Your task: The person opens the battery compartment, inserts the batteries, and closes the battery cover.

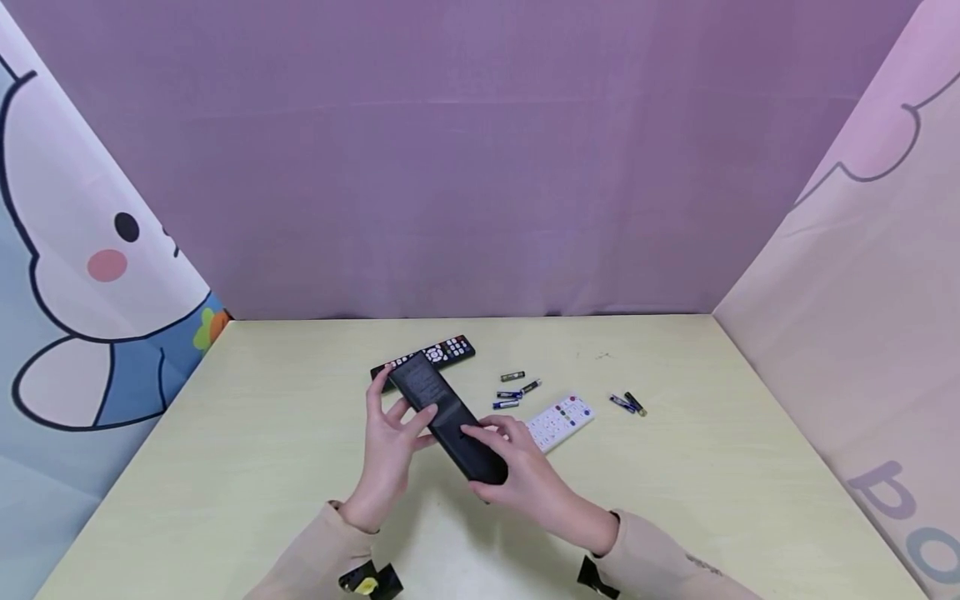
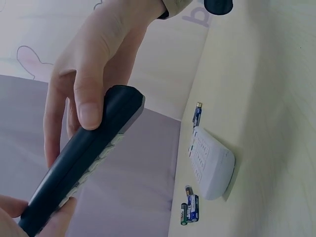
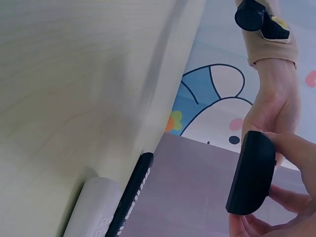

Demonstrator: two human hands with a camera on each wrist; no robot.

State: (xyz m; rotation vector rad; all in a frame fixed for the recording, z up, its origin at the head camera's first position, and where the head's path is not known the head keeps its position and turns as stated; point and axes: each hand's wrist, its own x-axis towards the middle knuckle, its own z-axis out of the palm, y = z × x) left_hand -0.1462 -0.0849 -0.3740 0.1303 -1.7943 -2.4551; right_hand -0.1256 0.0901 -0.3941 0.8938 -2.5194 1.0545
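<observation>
Nearest the body, the right hand has its fingers bent around the near end of an upturned black remote, one of them lying on its back and another under the end. The remote is held up above the worktop, back upward and buttons down, its long axis slanting from near right to far left. The left hand grips the farther half, thumb on the back and another finger at the far corner; both hands are parted only by the remote's thickness. The battery compartment's inside does not show, so I cannot tell whether it holds anything. Beyond the right hand lies a white remote, buttons up, partly hidden. Two batteries lie to its right, and a loose cluster of four batteries just past its left side. Farther off, a second black remote lies buttons up, partly behind the raised one; a purple backdrop closes the view.
</observation>
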